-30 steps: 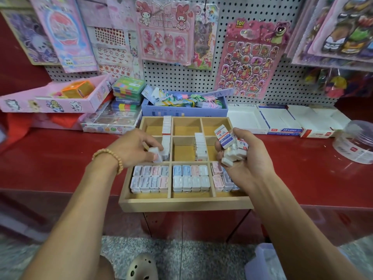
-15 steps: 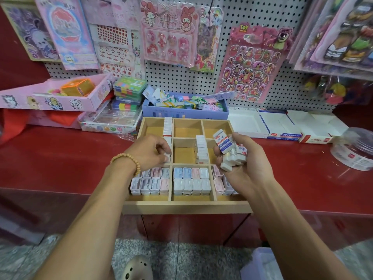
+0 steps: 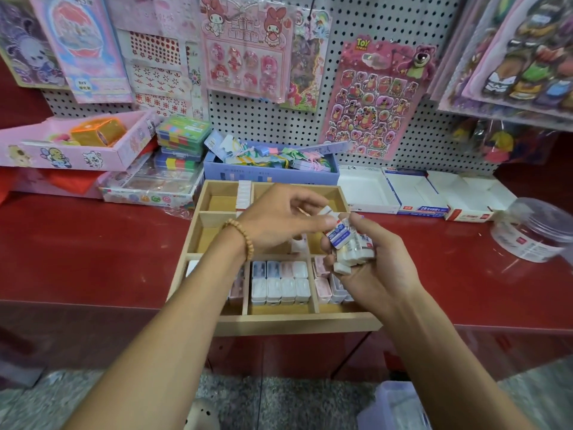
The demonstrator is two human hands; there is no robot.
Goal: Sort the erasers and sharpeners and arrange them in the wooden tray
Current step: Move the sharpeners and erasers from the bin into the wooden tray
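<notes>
Both forearms reach forward over the wooden tray (image 3: 297, 324), bare to the elbow. The left hand (image 3: 279, 220) hangs above the tray's middle row, palm turned down, a bead bracelet (image 3: 242, 237) at the wrist, its fingers loosely spread toward the right hand (image 3: 369, 268). The right hand sits above the tray's right side, palm up, fingers curled round a bunch of erasers (image 3: 350, 243).
</notes>
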